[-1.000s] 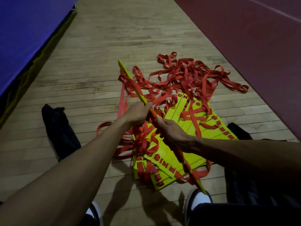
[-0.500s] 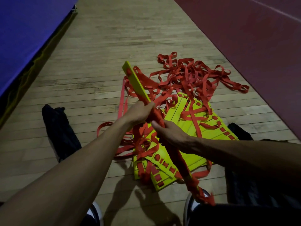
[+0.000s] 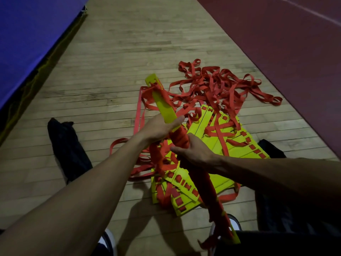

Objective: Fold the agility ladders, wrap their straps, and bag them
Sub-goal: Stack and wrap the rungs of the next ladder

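Hands grasp one rung [image 3: 166, 109]: left grip [image 3: 158, 127] steadies it, right grip [image 3: 191, 152] clamps wound strap [image 3: 180, 137] against unravelling.

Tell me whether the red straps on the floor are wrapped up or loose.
Loose. The red straps sprawl in tangled loops across the wooden floor and over the yellow rungs; only the bundle in both hands has strap wound around it.
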Demonstrator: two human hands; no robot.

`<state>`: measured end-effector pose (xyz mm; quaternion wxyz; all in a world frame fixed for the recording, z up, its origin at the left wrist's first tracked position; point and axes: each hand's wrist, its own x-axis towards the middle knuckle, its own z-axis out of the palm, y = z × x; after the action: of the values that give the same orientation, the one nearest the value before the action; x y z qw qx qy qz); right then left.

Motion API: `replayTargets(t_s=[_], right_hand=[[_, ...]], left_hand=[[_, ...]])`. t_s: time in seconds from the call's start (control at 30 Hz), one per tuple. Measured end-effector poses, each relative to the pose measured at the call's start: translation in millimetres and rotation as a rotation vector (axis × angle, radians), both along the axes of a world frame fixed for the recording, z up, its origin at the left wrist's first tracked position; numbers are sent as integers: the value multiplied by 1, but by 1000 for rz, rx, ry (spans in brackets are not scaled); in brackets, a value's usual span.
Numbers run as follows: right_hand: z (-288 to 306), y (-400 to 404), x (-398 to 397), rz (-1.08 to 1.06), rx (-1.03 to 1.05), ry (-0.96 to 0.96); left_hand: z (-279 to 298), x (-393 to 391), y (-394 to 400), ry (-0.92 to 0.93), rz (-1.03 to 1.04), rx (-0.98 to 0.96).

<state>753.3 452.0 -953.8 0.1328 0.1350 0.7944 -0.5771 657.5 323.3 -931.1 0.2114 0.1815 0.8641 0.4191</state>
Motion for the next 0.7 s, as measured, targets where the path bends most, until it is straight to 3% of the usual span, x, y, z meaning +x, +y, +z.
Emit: replayTargets(t_s=[0.2, 0.4, 0.47, 0.53, 0.7], right_hand=[[2, -6, 5, 36, -84, -89], [-5, 2, -4, -13, 104, 13], [-6, 8, -6, -58, 133, 29], [-9, 13, -4, -71, 129, 51], [-11, 8, -4, -61, 67, 8]], left_hand=[[-1, -5, -5, -143, 38, 33], [0, -6, -6, -251, 130, 140], [4, -4, -10, -347, 106, 201], [7, -4, -10, -389, 38, 143], [3, -5, 0, -265, 3, 41]])
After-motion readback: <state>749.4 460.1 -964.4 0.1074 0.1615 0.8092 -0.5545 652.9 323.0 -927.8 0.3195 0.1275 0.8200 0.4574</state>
